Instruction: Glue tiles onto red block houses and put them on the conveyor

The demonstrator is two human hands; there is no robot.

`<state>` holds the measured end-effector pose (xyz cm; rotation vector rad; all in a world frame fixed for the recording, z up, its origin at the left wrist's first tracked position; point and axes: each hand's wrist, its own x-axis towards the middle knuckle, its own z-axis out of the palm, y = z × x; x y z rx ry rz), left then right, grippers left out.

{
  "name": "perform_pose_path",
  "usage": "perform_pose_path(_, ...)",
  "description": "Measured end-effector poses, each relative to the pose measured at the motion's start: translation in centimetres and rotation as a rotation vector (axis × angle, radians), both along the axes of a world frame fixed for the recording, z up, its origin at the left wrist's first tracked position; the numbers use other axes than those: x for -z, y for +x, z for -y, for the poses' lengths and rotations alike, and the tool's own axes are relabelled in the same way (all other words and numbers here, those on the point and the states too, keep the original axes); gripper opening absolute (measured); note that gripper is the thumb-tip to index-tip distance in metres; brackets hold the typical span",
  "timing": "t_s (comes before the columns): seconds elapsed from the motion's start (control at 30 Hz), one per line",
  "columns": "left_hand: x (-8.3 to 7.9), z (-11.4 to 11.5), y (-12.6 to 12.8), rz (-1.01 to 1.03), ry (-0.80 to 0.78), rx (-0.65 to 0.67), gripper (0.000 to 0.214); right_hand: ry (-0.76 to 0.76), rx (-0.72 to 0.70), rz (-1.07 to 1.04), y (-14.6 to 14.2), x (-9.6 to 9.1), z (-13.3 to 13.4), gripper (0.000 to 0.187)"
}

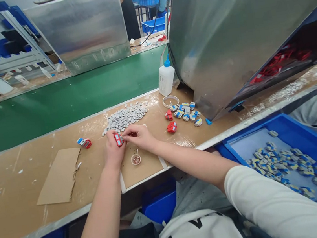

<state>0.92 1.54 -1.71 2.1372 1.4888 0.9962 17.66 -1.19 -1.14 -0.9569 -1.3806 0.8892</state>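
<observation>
My left hand [112, 149] is closed around a small red toy car [118, 139] with pale windows. At its right side, my right hand [141, 136] pinches a small grey piece [122, 138] against or very near the car; contact is hard to make out. Just behind both hands spreads a heap of flat grey pieces [126, 115]. In front of them stands a small round cup [136, 161] with a white stick [137, 153] in it. A red, white and blue toy piece [84, 142] lies to the left.
Right of my hands lie red pieces [172, 127] and several blue-yellow-white pieces [187, 110], with a tape roll [170, 101] and glue bottle [166, 79] behind. Cardboard [58, 177] lies left. A blue tray [227, 140] sits right, below a metal panel [222, 26]. A green belt [83, 92] runs behind.
</observation>
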Motion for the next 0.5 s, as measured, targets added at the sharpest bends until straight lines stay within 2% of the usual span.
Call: perform_pose_path(0.5,-0.53,-0.21,-0.33,-0.328,0.048,-0.032,0.039,-0.106,-0.026,-0.078,0.04,0.6,-0.41,0.002)
